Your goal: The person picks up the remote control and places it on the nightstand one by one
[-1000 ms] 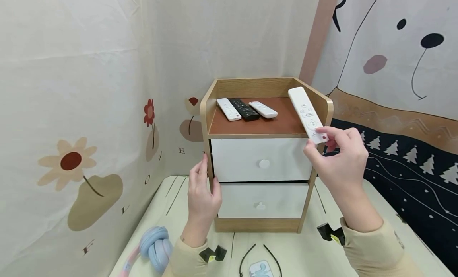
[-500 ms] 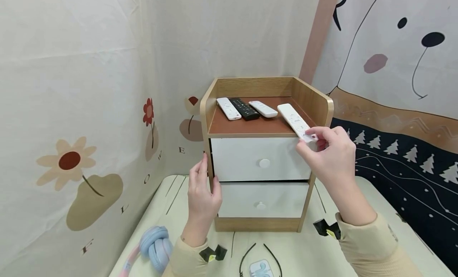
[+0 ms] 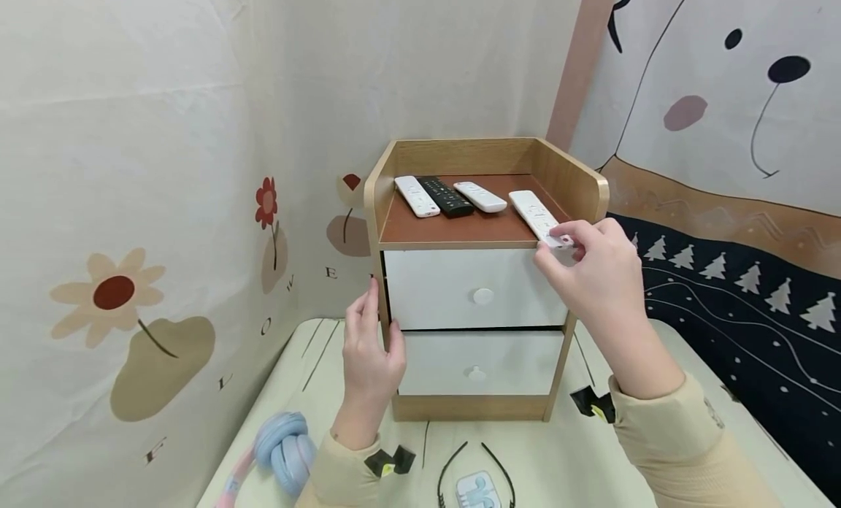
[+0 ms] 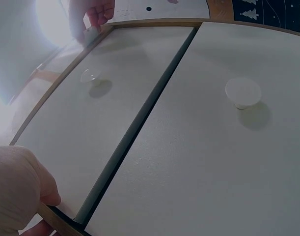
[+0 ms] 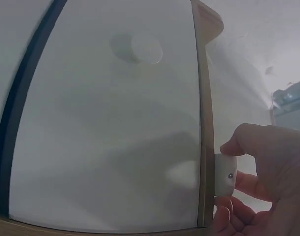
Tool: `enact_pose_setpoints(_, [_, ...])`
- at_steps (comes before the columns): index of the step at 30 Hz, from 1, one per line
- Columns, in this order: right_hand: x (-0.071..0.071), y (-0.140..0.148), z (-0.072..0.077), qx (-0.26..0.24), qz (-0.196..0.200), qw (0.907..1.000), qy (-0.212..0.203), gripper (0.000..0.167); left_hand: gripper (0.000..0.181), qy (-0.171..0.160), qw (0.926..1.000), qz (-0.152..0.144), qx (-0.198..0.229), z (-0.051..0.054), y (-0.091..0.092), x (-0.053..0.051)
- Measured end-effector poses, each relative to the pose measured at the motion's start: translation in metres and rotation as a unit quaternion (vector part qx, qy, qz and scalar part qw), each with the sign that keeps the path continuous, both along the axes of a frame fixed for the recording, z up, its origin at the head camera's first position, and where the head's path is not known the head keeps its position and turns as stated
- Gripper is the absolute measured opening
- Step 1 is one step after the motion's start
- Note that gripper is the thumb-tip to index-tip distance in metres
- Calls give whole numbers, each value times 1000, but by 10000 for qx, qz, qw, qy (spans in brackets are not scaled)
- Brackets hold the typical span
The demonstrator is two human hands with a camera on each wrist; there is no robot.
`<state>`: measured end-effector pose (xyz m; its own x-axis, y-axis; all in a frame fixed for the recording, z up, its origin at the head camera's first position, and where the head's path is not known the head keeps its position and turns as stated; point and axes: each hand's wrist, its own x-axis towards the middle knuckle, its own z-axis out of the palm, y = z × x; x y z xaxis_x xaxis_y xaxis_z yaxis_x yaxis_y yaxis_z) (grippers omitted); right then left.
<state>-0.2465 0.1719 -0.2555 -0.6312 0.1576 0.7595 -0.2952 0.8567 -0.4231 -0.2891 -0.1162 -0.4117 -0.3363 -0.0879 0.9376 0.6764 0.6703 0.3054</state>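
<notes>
In the head view my right hand [image 3: 601, 274] pinches the near end of a white remote control [image 3: 534, 212] between thumb and fingers. That remote lies at the right side of the brown top of a small wooden cabinet [image 3: 469, 408]. Its end face, the remote's near end [image 5: 224, 174], shows beside the cabinet edge in the right wrist view. To its left lie a short white remote [image 3: 480, 196], a black remote [image 3: 447, 195] and another white remote [image 3: 417, 196]. My left hand [image 3: 369, 355] rests on the cabinet's left side, fingers straight and thumb near the front edge.
Two white drawers with round knobs, an upper drawer [image 3: 434, 289] and a lower drawer [image 3: 434, 362], face me. A blue knotted plush item [image 3: 285, 449] lies left on the pale padded surface. A white case with earphones [image 3: 477, 490] and a thin black headband [image 3: 452, 460] lie in front.
My right hand has moved down and left, lowering the white remote from above the cabinet's right side onto its top. The left hand stays on the cabinet's side.
</notes>
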Motion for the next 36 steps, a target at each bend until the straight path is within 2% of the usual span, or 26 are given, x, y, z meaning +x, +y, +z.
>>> enact_pose_setpoints(3, [-1,-2,5,185,-38,9998,-106,29,80,28,10000,7,8,1,0,0])
enact_pose_setpoints(6, [-2,-3,13,469,-110,9981,-385,32,80,1,10000,9,21,1,1,1])
enact_pose_setpoints(11, [-2,-7,29,942,-166,9909,-952,36,78,-116,9999,8,29,2,0,3])
enact_pose_setpoints(16, [-9,-9,40,1223,-95,9838,-1304,39,79,-93,9999,20,33,2,0,3])
enact_pose_setpoints(30, [-29,-14,65,1884,-62,9616,-1994,36,80,-50,10000,-42,39,2,1,1])
enact_pose_setpoints(36, [-39,-16,70,1923,-7,9566,-2189,35,80,-83,9999,11,60,0,1,2])
